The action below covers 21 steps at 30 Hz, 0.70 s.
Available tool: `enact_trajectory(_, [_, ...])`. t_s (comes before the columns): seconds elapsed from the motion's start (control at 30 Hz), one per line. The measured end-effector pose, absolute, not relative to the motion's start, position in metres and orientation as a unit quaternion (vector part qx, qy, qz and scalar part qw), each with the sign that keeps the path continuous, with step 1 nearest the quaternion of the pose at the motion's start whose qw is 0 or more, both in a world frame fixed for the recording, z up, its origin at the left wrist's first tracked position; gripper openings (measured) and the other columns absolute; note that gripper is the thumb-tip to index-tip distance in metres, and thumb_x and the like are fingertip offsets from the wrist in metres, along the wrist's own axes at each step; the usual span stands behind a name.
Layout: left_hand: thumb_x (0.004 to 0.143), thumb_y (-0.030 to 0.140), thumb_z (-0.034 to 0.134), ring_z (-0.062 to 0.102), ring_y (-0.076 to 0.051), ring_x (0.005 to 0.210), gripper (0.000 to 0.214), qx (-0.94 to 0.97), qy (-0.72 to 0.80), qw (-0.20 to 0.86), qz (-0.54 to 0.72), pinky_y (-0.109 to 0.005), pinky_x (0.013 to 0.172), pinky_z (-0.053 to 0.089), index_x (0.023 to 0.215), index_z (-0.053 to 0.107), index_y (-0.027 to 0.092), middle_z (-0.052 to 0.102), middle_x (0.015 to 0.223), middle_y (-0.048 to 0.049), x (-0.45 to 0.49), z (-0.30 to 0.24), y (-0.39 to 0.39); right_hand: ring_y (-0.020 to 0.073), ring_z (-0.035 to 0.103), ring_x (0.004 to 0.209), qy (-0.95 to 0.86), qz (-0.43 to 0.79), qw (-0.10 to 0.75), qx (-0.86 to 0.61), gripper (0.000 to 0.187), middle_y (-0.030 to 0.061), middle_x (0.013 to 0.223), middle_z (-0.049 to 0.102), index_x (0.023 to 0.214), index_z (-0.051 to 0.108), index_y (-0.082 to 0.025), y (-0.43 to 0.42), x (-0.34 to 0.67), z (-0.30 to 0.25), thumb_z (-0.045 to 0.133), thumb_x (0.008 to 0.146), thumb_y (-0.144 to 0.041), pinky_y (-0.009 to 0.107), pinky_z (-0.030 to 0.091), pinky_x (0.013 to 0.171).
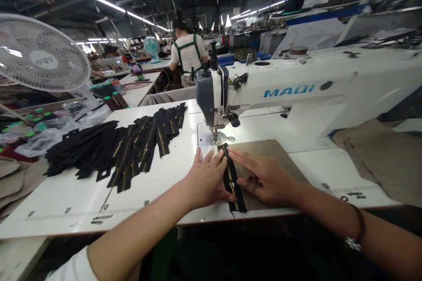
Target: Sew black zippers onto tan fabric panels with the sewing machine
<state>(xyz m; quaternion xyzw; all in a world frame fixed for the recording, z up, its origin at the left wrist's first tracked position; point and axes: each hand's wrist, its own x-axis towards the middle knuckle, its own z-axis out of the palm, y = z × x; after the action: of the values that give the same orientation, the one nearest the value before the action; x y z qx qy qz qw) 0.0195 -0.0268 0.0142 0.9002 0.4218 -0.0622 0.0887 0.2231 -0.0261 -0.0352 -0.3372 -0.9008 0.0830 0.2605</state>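
A black zipper [232, 178] with gold teeth lies on a brown fabric piece [267, 151], running from the sewing machine's presser foot [218, 138] toward me. My left hand [206, 178] lies flat on the left side of the zipper, fingers stretched toward the foot. On the right, my right hand [263, 175] presses flat on the brown fabric, its forefinger along the zipper's edge. Neither hand grips anything.
A white MAQI sewing machine [290, 88] crosses the white table [66, 202]. A pile of several black zippers [125, 145] lies at left. A white fan [39, 55] stands far left. More brown fabric [385, 158] lies at right. Another person [187, 55] works behind.
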Motion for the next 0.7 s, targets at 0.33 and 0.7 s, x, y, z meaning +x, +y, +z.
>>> enact_trajectory(0.33, [0.065, 0.065, 0.070, 0.025, -0.040, 0.136, 0.098, 0.896, 0.430, 0.104, -0.033, -0.066, 0.108, 0.006, 0.141, 0.034, 0.014, 0.031, 0.148, -0.0177, 0.0186, 0.0129, -0.0268, 0.0317, 0.063, 0.100, -0.917, 0.064, 0.181, -0.351, 0.057, 0.0187, 0.141, 0.038, 0.130, 0.050, -0.009, -0.0283, 0.2191, -0.0348, 0.052, 0.081, -0.037, 0.042, 0.054, 0.078])
enact_trajectory(0.7, [0.061, 0.064, 0.073, 0.028, -0.042, 0.134, 0.099, 0.898, 0.428, 0.096, -0.021, -0.068, 0.107, 0.006, 0.138, 0.037, 0.013, 0.037, 0.144, -0.0194, 0.0190, 0.0096, -0.0255, 0.0325, 0.058, 0.109, -0.921, 0.100, 0.194, -0.323, 0.064, 0.0195, 0.138, 0.043, 0.133, 0.047, -0.009, -0.0220, 0.2206, -0.0308, 0.058, 0.076, -0.036, 0.045, 0.052, 0.084])
